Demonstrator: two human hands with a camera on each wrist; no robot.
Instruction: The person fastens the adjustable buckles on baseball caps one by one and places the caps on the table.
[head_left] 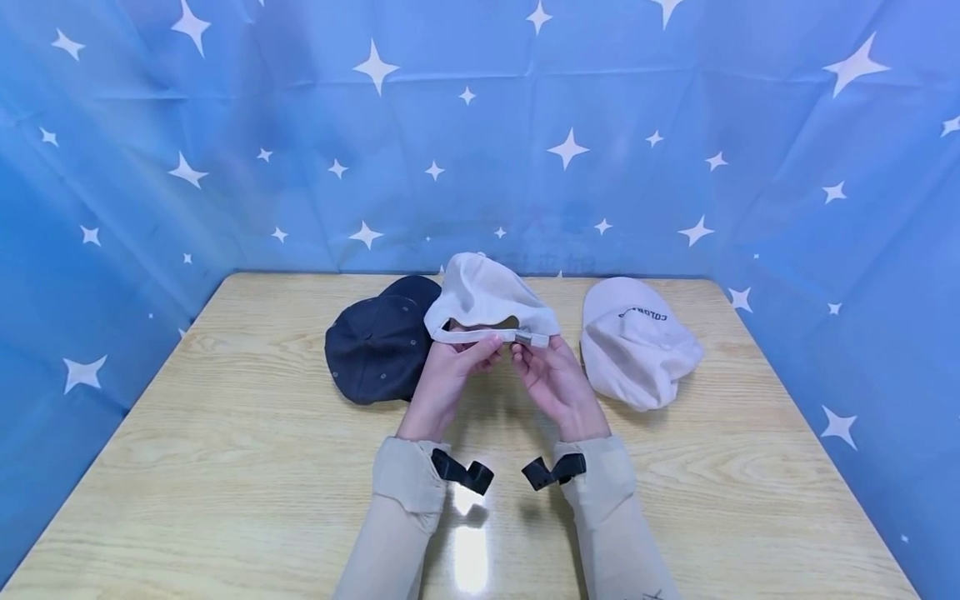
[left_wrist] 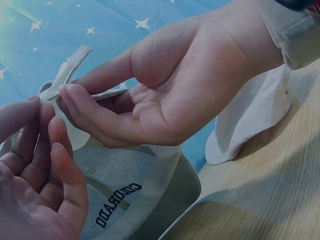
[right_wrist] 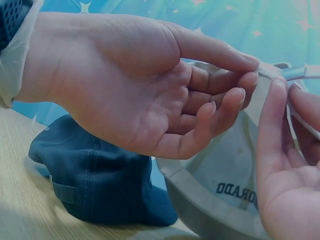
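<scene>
A pale grey-white baseball cap (head_left: 487, 292) is held up off the table, its back opening toward me. My left hand (head_left: 442, 375) pinches the adjustable back strap (head_left: 471, 336) between thumb and fingers. On the other side of the opening, my right hand (head_left: 561, 385) pinches the strap near its metal buckle (head_left: 523, 337). Both hands' fingertips nearly meet at the strap in the wrist views. Dark lettering (left_wrist: 118, 205) shows within the cap in the left wrist view. The strap's free end (left_wrist: 79, 56) sticks up past the left fingertips there.
A dark navy cap (head_left: 378, 346) lies on the wooden table (head_left: 225, 467) to the left, partly behind the held cap. Another off-white cap (head_left: 637, 350) with lettering lies to the right. A blue curtain with white stars (head_left: 480, 150) stands behind the table and at its sides.
</scene>
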